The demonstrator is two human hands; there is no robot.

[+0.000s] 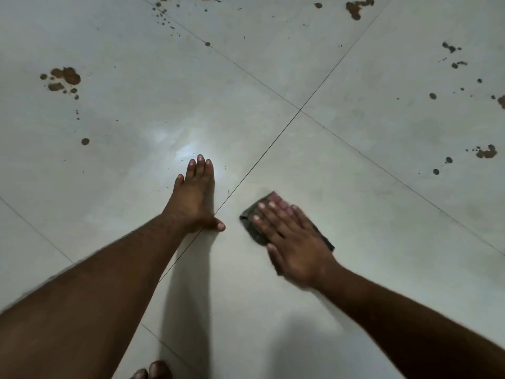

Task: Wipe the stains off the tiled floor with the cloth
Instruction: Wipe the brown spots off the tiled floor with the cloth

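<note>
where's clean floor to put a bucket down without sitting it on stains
Clean patch: between the left hand, the tile joint cross and the big stain far left. Also bare below the right hand, which presses the cloth. Crowded: stains along the top edge and right side.

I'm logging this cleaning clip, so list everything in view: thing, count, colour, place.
Tiled floor: one, pale grey, large tiles with thin dark joints crossing near the centre.
Stains: many, brown; a big cluster far left, blotches along the top, spots and splashes on the right.
Cloth: one, dark grey, flat on the floor under the right hand.
Toes: two showing, bottom edge.
Left hand: flat on the floor, fingers straight, holding nothing.
Right hand: flat, pressing on the cloth, blurred.
</note>
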